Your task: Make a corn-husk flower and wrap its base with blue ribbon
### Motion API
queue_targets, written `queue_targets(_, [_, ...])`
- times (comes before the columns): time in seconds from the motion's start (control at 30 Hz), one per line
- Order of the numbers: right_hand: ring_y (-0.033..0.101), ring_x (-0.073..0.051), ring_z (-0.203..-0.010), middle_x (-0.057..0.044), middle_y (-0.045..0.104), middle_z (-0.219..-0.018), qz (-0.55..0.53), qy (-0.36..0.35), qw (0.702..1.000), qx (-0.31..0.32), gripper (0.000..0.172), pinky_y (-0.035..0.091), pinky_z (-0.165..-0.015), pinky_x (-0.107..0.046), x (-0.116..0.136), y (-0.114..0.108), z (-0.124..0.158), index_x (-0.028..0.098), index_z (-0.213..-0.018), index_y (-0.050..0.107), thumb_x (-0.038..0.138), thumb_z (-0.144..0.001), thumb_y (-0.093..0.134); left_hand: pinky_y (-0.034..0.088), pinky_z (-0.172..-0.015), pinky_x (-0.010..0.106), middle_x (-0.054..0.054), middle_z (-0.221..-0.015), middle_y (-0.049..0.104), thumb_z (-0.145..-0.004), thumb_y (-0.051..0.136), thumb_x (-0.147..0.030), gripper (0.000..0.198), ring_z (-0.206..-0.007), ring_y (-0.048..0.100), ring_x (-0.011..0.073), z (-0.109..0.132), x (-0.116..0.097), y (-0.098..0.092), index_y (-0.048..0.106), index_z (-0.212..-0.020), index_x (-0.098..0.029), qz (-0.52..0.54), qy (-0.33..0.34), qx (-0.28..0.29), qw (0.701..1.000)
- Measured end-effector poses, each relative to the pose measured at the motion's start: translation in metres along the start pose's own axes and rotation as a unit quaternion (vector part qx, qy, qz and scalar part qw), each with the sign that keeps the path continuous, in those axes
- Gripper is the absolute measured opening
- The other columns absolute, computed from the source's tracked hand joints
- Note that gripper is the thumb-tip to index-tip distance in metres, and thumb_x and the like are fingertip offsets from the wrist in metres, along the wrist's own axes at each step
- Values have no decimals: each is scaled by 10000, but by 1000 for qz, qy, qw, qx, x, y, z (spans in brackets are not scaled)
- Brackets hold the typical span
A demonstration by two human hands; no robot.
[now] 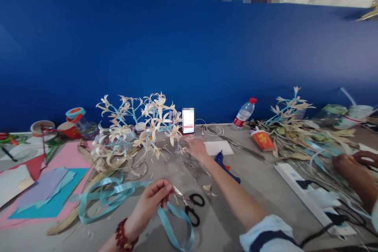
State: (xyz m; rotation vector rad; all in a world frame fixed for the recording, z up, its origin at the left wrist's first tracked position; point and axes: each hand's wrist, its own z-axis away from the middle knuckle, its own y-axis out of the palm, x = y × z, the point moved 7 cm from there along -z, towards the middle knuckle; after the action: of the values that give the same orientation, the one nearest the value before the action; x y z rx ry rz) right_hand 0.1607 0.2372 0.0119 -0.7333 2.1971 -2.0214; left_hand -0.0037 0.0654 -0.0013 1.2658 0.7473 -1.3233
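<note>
My left hand [156, 196] wears a red bead bracelet and is closed in a pinch on a light blue ribbon [174, 228]. The ribbon trails away to the left in loose loops, and another loop hangs below the fingers. Right beside this hand lie scissors [193, 201] with black handles. My right hand [195, 147] reaches forward with fingers stretched out, just below a lit phone [188, 121] that stands upright. No object shows in it, though the fingertips are small. To its left stand cream artificial flowers [159, 120] on pale blue stems.
A blue glue gun [225, 167] lies right of my forearm. Farther right are a power strip [310, 199], a tilted bottle [244, 114] and a co-worker's hand [351, 173] among dried strips. Coloured paper sheets [44, 189] lie left. A blue partition [189, 55] borders the table's back.
</note>
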Motion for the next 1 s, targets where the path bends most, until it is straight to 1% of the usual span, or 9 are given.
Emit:
queue_targets(0.1, [650,-256,-988,-98,665,-1211,0,13,1000,-8,359,468,-786,-285,-4,-10,14,215,-1117,684,301,-774,748,349,-575,212,-7,-658,591,-834,688,-429,283,-569,475,86,0,0,-4,688,-777,-152,19,12,-5,1000])
queue_targets(0.27, [654,-227,-881,-94,704,-1031,-17,41,998,-40,169,456,-792,-300,-3,-39,50,196,-993,697,188,-903,555,396,-620,213,7,-727,624,-834,705,-353,202,-628,518,98,-2,-2,-12,693,-793,-156,96,29,-45,994])
queue_targets(0.43, [636,-165,-781,-38,691,-947,-165,1,986,-38,170,471,-724,-262,37,-48,98,219,-951,679,296,-956,527,448,-661,251,36,-791,625,-858,663,-321,185,-689,554,134,-1,-22,-9,708,-839,-143,220,99,-22,970])
queue_targets(0.53, [626,-156,-763,-49,651,-1112,-388,-45,920,40,329,490,-672,-265,75,-22,124,252,-1170,615,340,-859,674,484,-776,305,73,-879,650,-890,601,-365,257,-805,591,180,-1,-29,-1,714,-908,-134,282,101,15,954])
queue_targets(0.63, [609,-147,-736,-38,637,-1089,-584,-34,805,99,608,494,-627,-258,102,11,135,284,-1321,497,379,-780,757,474,-885,368,99,-954,667,-917,540,-412,327,-894,608,218,0,-24,13,708,-961,-136,322,73,39,943])
queue_targets(0.7, [592,-144,-709,-13,637,-958,-656,4,751,79,561,490,-603,-250,107,28,134,268,-1247,542,409,-754,770,473,-890,383,110,-973,672,-929,505,-444,369,-922,614,236,2,-19,23,701,-979,-136,327,59,55,942])
queue_targets(0.77, [551,-121,-590,20,602,-773,-674,60,734,62,383,458,-519,-226,102,41,133,230,-1077,612,450,-785,726,486,-841,375,131,-1019,674,-936,477,-470,404,-949,615,251,6,-15,33,690,-1011,-136,320,60,74,943])
queue_targets(0.9, [542,-106,-484,31,604,-672,-602,76,790,89,269,422,-453,-210,84,40,136,204,-886,651,469,-839,656,499,-849,426,177,-1214,631,-943,426,-505,451,-1063,600,303,17,-15,39,636,-1150,-163,246,99,118,957])
queue_targets(1.0, [535,-108,-440,26,632,-619,-504,75,859,55,304,408,-445,-212,55,18,141,200,-827,654,482,-903,572,410,-1026,540,175,-1407,516,-943,439,-496,471,-1299,463,363,27,-14,31,562,-1295,-208,28,153,123,980])
